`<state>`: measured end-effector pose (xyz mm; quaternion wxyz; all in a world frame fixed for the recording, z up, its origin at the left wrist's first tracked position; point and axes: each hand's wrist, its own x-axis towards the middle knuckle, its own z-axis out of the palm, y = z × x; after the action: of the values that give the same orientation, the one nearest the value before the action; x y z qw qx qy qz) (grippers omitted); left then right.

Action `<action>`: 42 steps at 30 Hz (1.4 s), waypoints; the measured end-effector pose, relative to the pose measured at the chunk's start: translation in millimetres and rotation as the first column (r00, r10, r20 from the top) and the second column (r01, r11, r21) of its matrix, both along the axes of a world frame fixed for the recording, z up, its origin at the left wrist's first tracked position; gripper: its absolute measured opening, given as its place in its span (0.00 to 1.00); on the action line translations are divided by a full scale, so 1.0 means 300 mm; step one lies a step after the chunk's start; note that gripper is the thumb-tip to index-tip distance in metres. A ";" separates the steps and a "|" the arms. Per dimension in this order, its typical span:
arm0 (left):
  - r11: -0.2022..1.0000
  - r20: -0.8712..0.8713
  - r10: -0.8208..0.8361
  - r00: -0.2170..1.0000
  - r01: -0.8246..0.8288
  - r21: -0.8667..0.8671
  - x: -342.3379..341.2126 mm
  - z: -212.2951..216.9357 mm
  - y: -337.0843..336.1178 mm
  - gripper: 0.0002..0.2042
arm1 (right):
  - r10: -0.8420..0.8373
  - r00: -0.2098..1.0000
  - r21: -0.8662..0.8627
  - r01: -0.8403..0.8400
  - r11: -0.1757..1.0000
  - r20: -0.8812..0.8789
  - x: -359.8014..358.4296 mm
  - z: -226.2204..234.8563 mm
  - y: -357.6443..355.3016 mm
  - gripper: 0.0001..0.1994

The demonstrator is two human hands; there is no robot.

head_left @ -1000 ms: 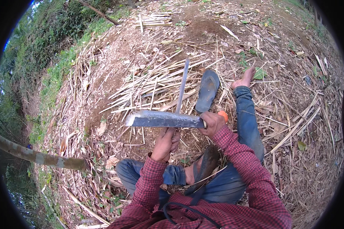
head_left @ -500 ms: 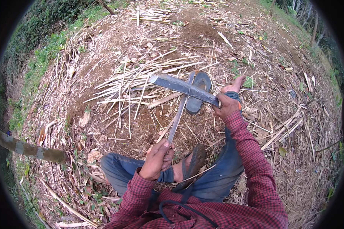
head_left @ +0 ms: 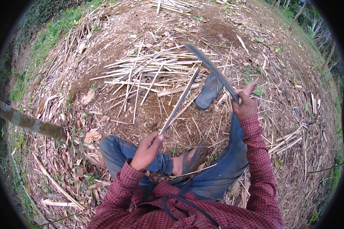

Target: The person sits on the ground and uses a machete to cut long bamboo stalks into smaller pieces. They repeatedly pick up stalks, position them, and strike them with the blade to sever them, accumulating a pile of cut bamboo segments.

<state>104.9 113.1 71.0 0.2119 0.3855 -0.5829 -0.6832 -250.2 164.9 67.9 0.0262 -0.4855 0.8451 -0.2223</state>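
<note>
I see bare dirt (head_left: 156,110) open between my hands. Split strips (head_left: 149,72) crowd beyond it; a sandal (head_left: 210,91) blocks the right.

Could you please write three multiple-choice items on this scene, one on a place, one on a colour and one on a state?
1. Where does the loose sandal lie?
A. on the ground beyond the strip, left of the right hand
B. on the left knee
C. on the mossy pole at the left

2. What colour is the checked shirt sleeve?
A. yellow
B. red and dark
C. white

3. How is the thin bamboo strip held?
A. it lies loose on the pile of strips
B. both hands grip it
C. the left hand holds its near end and it slants up and away

Answers: 1 A, the sandal lies on bare soil beside the right hand, which grips the long knife. 2 B, the sleeve shows red checks. 3 C, only the left fingers close on it.
</note>
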 end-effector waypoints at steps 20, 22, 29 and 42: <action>0.938 0.120 -0.022 0.993 0.062 -0.342 -0.080 0.012 0.097 0.10 | 0.244 0.946 0.071 -0.234 0.970 -0.213 0.012 -0.049 0.019 0.17; 0.926 0.127 -0.061 0.990 0.103 -0.363 -0.066 0.009 0.092 0.11 | 0.266 0.931 0.091 -0.251 0.964 -0.248 -0.021 -0.073 0.019 0.17; 0.968 0.187 0.089 0.978 -0.041 -0.246 0.111 0.060 0.125 0.11 | -0.166 0.960 0.114 0.195 0.974 -0.224 -0.334 -0.025 0.055 0.17; 0.859 -0.157 0.056 0.986 0.032 0.512 -0.066 0.063 0.157 0.04 | 0.458 0.864 0.002 -0.468 0.883 -0.209 0.170 -0.082 0.091 0.18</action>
<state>85.2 160.1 89.9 0.1539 0.3733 -0.3581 -0.8419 -199.2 192.2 43.4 -0.0196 -0.6948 0.6963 -0.1791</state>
